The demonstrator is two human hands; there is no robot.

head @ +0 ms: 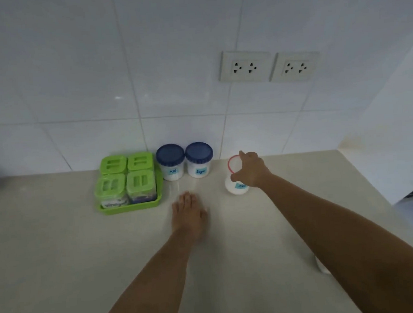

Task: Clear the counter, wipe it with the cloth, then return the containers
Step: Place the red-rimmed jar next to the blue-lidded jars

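A: While the right hand [250, 171] is stretched out over the counter [60, 254], what is it holding?

B: The red-rimmed jar [237, 188]. Fingers reach over the far side of its lid and the thumb comes round the near side, so the hand is clamped on the top. White contents, and a small blue label just under the thumb, too blurred to read.

A: Standing or lifted?

B: Cannot tell; its base is at or just above the surface, close to the tiled wall [168, 60].

A: And the left hand [189, 213]?

B: Flat on the counter, palm down, fingers straight and lying together, gripping nothing. It lies nearer the person than the right hand and off to its left, well apart from the red-rimmed jar.

A: What is beyond its fingertips?

B: Two jars with blue lids against the wall, side by side: the MSG jar [171, 162] ahead and slightly left, the Sugar jar [199, 160] ahead and slightly right, between the MSG jar and the right hand. Further left of the left hand stands a green tray [130, 208] with four green-lidded containers [140, 186] packed in a square.

A: Above the right hand?

B: Two wall sockets [244, 67] side by side on the tiles.
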